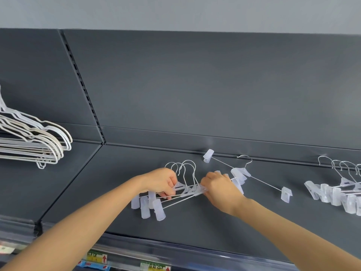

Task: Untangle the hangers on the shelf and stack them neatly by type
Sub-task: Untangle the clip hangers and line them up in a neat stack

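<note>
Both hands work a bundle of thin metal-wire clip hangers w/ translucent plastic clips (190,190), lying on the dark grey metal shelf (195,227). The left hand (164,182) has its fingers curled round the bundle's centre pieces and rods, just below the hooks. The right hand (218,187) grips the same bundle from the other side, fingers curled over the rods. Exactly what its fingertips pinch can't be told.

Handling, as a judgement: these hangers look light, stiff in the wire, smooth and prob. a bit slippery at the clips. The hooks and sprung clips snag easily on neighbouring rods, so tugging risks re-tangling or popping a clip. Best hold is likely the centre piece under each hook, sliding one hanger out along the rods, not pulling by a clip.

Around: a single clip hanger of the same type (244,171) lies just beyond the right hand, its centre near the bundle's far clips, so it could catch. Further out from the right hand sits another group of clip hangers (332,193), well apart. Far out past the left hand, a stack of white and cream wire coat hangers (39,141). Below the forearms, coloured price labels (97,258) on the shelf edge.
</note>
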The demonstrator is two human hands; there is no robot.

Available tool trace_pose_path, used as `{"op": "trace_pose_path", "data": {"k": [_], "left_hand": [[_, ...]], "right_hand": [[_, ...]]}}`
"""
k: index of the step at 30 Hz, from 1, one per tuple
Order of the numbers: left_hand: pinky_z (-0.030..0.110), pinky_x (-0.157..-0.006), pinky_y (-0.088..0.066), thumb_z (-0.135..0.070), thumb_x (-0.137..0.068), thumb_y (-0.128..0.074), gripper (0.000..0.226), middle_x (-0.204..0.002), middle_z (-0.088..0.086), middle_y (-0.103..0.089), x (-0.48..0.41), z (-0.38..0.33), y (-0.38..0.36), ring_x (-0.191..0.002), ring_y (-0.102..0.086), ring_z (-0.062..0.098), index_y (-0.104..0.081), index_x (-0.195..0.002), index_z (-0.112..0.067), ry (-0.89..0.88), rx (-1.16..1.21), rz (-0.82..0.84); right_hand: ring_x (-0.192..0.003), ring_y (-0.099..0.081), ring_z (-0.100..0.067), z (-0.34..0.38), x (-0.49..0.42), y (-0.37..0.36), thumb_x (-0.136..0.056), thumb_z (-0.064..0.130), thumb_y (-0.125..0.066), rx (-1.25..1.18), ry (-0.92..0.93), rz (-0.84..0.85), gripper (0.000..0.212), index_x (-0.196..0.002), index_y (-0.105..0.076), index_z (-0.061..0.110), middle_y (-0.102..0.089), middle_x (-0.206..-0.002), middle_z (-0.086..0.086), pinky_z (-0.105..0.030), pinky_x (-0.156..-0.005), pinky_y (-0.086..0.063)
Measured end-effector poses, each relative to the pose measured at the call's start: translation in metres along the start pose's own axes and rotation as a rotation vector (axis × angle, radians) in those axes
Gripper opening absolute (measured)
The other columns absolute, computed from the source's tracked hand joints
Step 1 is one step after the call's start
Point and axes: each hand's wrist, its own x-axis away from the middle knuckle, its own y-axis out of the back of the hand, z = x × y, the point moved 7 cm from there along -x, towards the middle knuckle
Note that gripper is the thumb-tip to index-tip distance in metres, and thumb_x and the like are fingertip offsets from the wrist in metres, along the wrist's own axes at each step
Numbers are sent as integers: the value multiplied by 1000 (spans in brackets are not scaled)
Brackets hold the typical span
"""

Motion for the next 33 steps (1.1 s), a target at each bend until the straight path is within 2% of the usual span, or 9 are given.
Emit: {"op": "trace_pose_path", "data": {"k": [2, 4, 10, 13, 16, 21, 27, 29, 33], "left_hand": [[20, -59, -51, 5, -81, -57, 15, -82, 13, -62, 1, -1, 1, -66, -68, 12, -53, -94, -3, 1, 7, -8], [19, -59, -51, 3, -82, -58, 15, -84, 12, -63, 1, 1, 3, -68, -69, 12, -53, -95, -3, 8, 14, -14], [21, -61, -50, -16, -77, -75, 31, -77, 3, -64, 4, -1, 2, -64, -61, 12, -52, -95, -6, 31, -20, -15], [27, -58, -37, -25, -66, -81, 43, -74, 5, -50, 3, -1, 0, -63, -43, 16, -44, -86, -14, 33, -185, -40], [30, -60, -34, -20, -66, -77, 36, -75, 2, -52, 1, -3, 0, -67, -41, 16, -45, -82, -15, 24, -282, -97], [26, -61, -38, -12, -69, -69, 24, -76, 4, -62, 3, -6, 2, -71, -50, 10, -47, -80, -17, -8, -273, -157], [14, -48, -36, -9, -72, -72, 24, -80, -2, -62, 7, -13, 4, -57, -49, 4, -55, -89, -15, -42, -159, -200], [16, -51, -38, -8, -72, -71, 26, -81, -4, -64, 8, -17, 7, -57, -48, 5, -57, -94, -12, -58, -131, -217], [18, -55, -42, -9, -72, -72, 26, -80, -9, -68, 8, -34, 17, -56, -52, 3, -58, -93, -15, -101, -99, -281]], "right_hand": [[-61, -37, -20, -1, 1, -1, -64, 6, -76, 28, 19, -67, 23, -67, -56, 16, -54, -69, 0, -32, -51, -33], [-51, -43, -18, -5, 4, -1, -50, 3, -83, 20, 18, -99, 35, -59, -53, 18, -50, -59, 3, -29, -41, -37], [-51, -51, -21, -4, 16, 13, -57, 4, -85, -25, 88, -231, 30, -61, -57, 15, -52, -61, 0, -28, -43, -44], [-52, -50, -18, -6, 25, 13, -49, 6, -87, 41, 98, -237, 33, -63, -59, 18, -53, -61, 4, -21, -51, -35], [-48, -49, -18, -12, 35, 7, -38, -1, -82, 111, 112, -248, 40, -64, -59, 19, -52, -55, 5, -21, -51, -30], [-48, -50, -19, -24, 51, 13, -43, -5, -82, 66, 105, -341, 41, -71, -62, 17, -54, -55, 5, -21, -53, -39], [-51, -51, -20, -39, 76, 26, -55, -5, -77, 44, 73, -456, 42, -82, -56, 18, -59, -62, 4, -21, -59, -35], [-52, -52, -20, -44, 86, 29, -59, -4, -72, 45, 54, -476, 35, -83, -57, 18, -60, -63, 5, -19, -62, -32], [-58, -57, -17, -51, 103, 39, -68, 6, -60, 39, -6, -489, 33, -92, -47, 25, -64, -70, 8, -22, -62, -42]]}}
